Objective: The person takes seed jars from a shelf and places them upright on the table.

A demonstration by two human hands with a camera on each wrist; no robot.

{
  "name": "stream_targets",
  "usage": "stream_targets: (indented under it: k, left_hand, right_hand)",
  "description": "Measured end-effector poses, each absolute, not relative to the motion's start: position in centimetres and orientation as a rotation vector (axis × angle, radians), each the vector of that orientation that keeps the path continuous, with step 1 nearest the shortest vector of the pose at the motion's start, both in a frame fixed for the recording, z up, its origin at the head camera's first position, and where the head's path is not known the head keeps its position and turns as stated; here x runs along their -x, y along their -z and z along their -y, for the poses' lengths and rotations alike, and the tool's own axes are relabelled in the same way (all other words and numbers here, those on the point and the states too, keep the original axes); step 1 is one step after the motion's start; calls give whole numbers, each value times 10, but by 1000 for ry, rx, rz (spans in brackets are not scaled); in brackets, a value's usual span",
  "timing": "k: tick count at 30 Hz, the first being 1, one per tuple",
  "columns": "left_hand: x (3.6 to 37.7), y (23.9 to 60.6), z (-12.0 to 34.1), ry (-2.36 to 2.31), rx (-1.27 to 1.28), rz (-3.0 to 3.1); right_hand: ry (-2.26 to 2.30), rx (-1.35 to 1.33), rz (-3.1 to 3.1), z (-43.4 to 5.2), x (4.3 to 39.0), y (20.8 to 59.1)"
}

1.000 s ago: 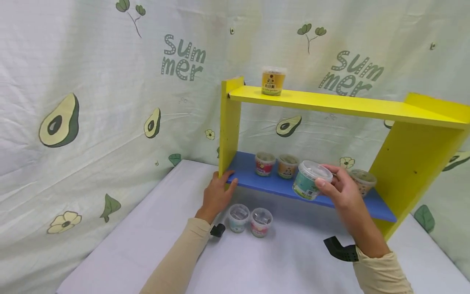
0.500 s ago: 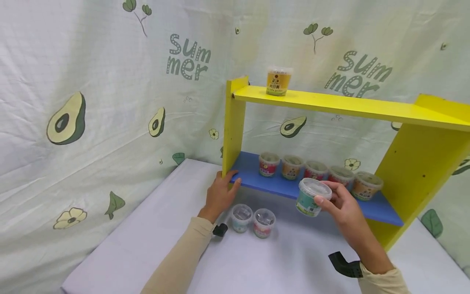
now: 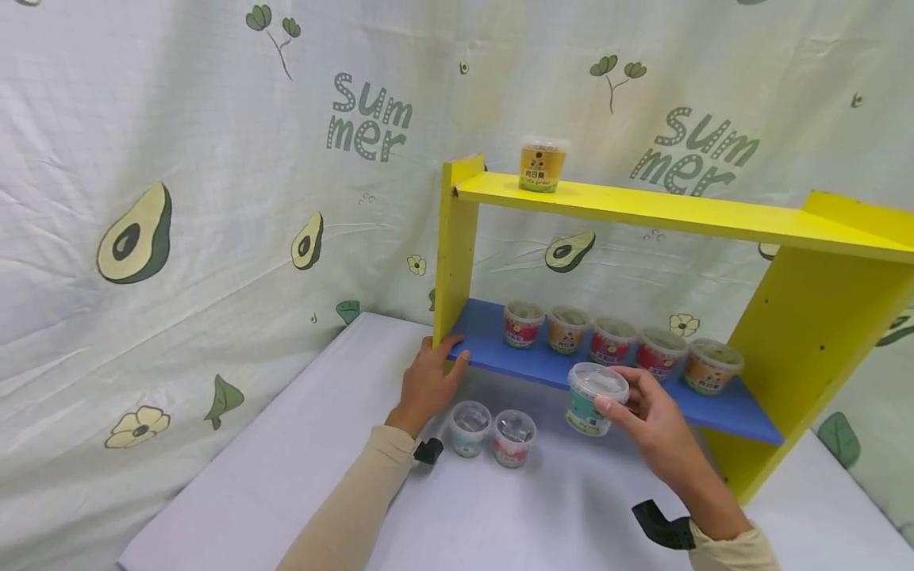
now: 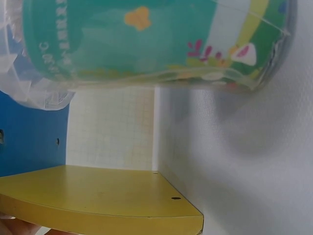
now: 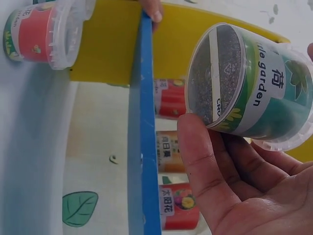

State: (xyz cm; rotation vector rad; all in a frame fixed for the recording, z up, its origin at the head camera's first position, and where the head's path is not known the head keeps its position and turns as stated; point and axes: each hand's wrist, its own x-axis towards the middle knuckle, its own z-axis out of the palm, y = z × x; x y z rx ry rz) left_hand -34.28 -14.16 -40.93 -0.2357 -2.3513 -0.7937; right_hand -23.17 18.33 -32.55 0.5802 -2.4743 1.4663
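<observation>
My right hand (image 3: 653, 424) holds a small lidded plastic cup with a teal label (image 3: 589, 404), its thumb on one side and fingers on the other. The cup hangs just in front of the blue shelf board's edge, lid up and slightly tilted. In the right wrist view the cup's clear base (image 5: 215, 73) shows dark grains inside. My left hand (image 3: 426, 385) grips the yellow-and-blue shelf (image 3: 451, 262) at its lower left corner, thumb on the blue board's front edge. On that board stands a row of several red- and orange-labelled cups (image 3: 567, 331).
Another teal cup (image 3: 470, 431) and a pink cup (image 3: 513, 440) stand on the white table (image 3: 528, 523) beside the left wrist. An orange cup (image 3: 540, 165) is on the yellow top board (image 3: 664, 208). A printed cloth (image 3: 236, 190) hangs behind.
My right hand has lowered the teal cup from over the blue board to just in front of its edge, uncovering the cups behind. The left hand keeps its grip; the view has shifted slightly.
</observation>
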Motion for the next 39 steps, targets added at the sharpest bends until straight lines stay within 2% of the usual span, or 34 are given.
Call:
stream_targets:
  k: [24, 39]
  left_hand:
    - [344, 411, 142, 789, 234, 2345]
    - [345, 412, 141, 778, 216, 2357]
  right_hand:
    - [-1533, -612, 2536, -185, 232, 352]
    - [-1621, -541, 2596, -191, 234, 362]
